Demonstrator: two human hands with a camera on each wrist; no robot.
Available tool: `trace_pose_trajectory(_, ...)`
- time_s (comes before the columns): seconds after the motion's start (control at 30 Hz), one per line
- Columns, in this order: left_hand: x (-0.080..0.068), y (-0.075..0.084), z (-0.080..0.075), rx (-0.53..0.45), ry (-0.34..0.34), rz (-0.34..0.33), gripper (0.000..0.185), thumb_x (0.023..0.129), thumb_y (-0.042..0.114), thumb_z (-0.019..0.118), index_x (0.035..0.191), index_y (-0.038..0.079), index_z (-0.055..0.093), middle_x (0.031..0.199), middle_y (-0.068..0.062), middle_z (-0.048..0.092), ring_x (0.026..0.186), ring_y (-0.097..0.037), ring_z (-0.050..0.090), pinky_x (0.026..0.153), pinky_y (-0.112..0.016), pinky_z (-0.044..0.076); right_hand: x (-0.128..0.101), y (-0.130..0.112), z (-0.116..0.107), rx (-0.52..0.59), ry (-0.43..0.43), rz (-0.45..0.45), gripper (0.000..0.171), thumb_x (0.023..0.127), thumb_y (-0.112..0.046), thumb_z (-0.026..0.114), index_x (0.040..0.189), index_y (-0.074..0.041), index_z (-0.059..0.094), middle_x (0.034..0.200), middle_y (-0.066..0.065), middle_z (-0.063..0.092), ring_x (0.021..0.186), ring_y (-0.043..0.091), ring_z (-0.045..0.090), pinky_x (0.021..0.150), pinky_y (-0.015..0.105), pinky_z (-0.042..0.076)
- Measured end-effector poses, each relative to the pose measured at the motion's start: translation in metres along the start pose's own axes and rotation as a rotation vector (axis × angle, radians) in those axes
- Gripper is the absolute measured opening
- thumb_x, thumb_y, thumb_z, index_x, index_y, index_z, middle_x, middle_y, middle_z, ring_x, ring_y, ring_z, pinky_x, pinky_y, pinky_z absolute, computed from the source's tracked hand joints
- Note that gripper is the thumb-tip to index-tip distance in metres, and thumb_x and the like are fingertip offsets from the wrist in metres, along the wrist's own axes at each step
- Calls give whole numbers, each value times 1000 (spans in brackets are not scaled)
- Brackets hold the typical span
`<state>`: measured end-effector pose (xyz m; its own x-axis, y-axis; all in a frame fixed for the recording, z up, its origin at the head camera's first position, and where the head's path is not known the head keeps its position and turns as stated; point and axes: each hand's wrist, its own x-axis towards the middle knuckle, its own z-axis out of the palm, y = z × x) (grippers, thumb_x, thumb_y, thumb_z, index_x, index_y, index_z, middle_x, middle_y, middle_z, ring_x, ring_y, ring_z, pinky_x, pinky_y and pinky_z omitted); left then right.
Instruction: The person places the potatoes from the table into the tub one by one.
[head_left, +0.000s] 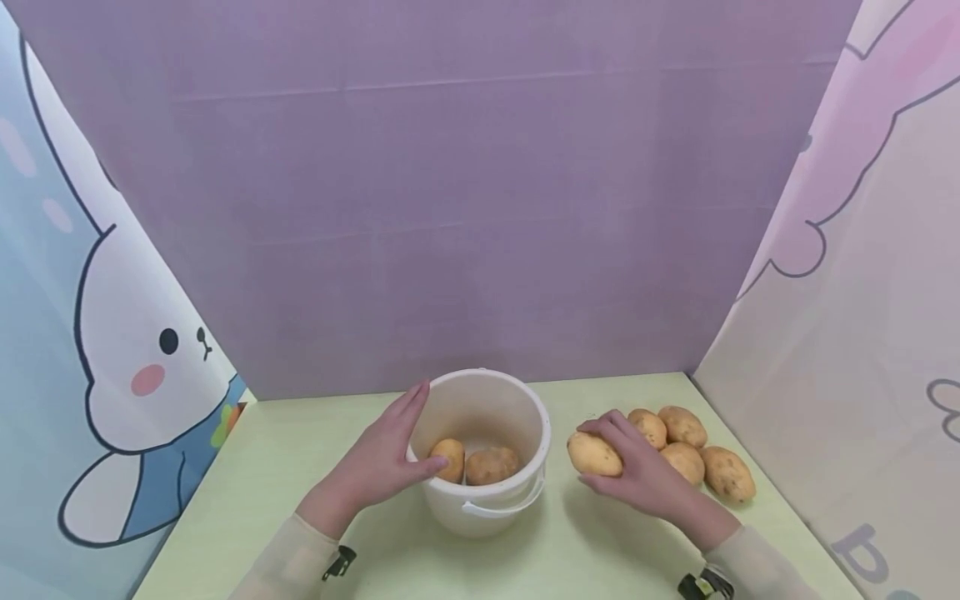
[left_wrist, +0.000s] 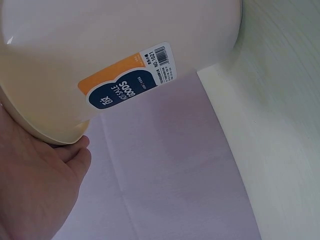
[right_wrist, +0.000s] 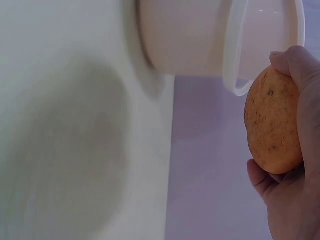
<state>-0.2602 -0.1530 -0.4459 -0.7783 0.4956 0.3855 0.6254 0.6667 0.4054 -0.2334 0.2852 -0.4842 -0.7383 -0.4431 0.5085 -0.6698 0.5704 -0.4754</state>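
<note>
— White plastic bucket (head_left: 480, 500) at mid-table, upright on pale green table (head_left: 247, 492), handle folded down over the near wall. Two potatoes (head_left: 480, 463) lying on the bottom, side by side, touching

— And the left hand (head_left: 386, 458)?

— Pressed flat against the bucket's left wall, fingers straight and pointing up toward the rim, thumb hooked over the edge. Nothing gripped, just steadying. Same contact from the left wrist view: palm (left_wrist: 35, 190) under the bucket's curved side (left_wrist: 120, 40), orange and blue label (left_wrist: 125, 82) facing the lens

— Right hand (head_left: 637, 471)?

— Closed round a single potato (head_left: 594, 454), fingers curled over its top, thumb beneath. Held just right of the bucket, outside it, near but apart from the wall. Clear in the right wrist view too: yellow-brown speckled potato (right_wrist: 272, 120) wrapped by fingers, bucket rim (right_wrist: 235, 50) just beside it

— Anything else on the table?

— Loose heap of four more potatoes (head_left: 690, 450) directly behind and to the right of the right hand, bunched together. Purple backdrop (head_left: 480, 208) behind, cartoon rabbit panel (head_left: 127, 375) on the left side, pink panel (head_left: 862, 333) on the right
</note>
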Motion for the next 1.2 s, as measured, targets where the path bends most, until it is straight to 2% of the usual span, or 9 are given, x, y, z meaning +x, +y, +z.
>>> trace_pose_trajectory(0.17,-2,0,-1,-4,5,-11,118,95,74,72,174,-2,26,178,-22,32,161,-44,36,123,-66,40,11,-3,-2,9,25,54,56,92,-24,93,141,-20,66,122,-9,56,94,9,58,75,28,56)
trace_pose_trajectory(0.33,-7,1,1,-7,7,-20,118,95,73,72,173,-3,27,177,-23,33,161,-45,36,123,-66,41,21,-4,-9,-3,48,53,55,92,-24,93,140,-20,67,122,-8,58,90,9,60,74,28,56)
trace_pose_trajectory(0.57,-5,3,6,-26,2,-20,117,96,72,73,173,-2,27,178,-22,32,161,-44,36,124,-66,40,35,-6,-27,32,40,77,55,93,-25,93,141,-23,67,125,-6,57,93,13,60,76,29,56)
trace_pose_trajectory(0.8,2,5,16,-37,-17,-26,117,95,73,72,175,2,24,179,-20,29,163,-41,33,125,-65,38,50,-15,-38,18,45,26,59,90,-21,95,142,-19,68,125,-5,56,94,14,59,74,29,57)
trace_pose_trajectory(1.2,1,2,21,-48,-22,-30,117,96,74,71,175,2,24,180,-18,27,163,-42,32,126,-65,35,88,-38,-25,47,-33,-57,54,90,-26,96,137,-23,70,123,-3,56,101,16,59,82,32,57)
